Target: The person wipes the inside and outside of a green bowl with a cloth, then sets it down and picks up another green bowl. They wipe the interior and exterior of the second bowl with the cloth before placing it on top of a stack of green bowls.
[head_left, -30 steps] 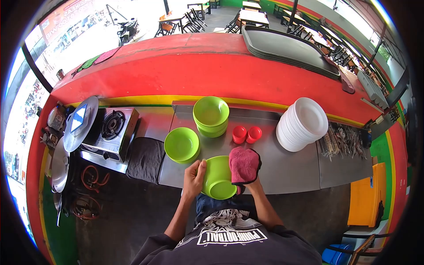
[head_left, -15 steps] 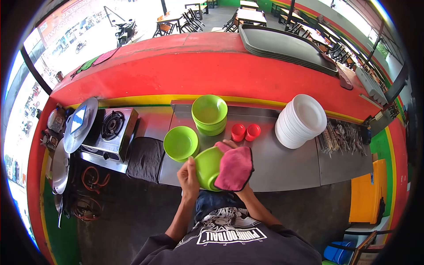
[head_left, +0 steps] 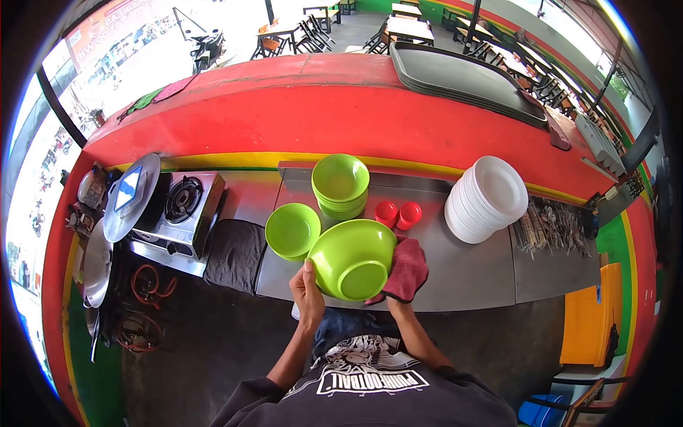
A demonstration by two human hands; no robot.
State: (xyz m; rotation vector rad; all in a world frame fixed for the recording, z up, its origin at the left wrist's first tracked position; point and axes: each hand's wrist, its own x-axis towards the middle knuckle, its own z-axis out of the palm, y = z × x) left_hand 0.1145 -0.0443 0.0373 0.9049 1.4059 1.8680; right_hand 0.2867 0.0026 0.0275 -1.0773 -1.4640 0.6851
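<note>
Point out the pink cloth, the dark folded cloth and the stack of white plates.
Pink cloth (head_left: 407, 270): head view, middle of its visible bunched part.
Dark folded cloth (head_left: 233, 256): head view, middle of its top.
Stack of white plates (head_left: 501, 186): head view, face of the top plate.

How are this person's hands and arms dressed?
Dark, loose sleeves cover the upper arms, leaving both forearms bare. No glove shows on the left hand; the right hand is mostly hidden. Neither wrist shows a watch. The dark shirt has boxed white lettering.
</note>
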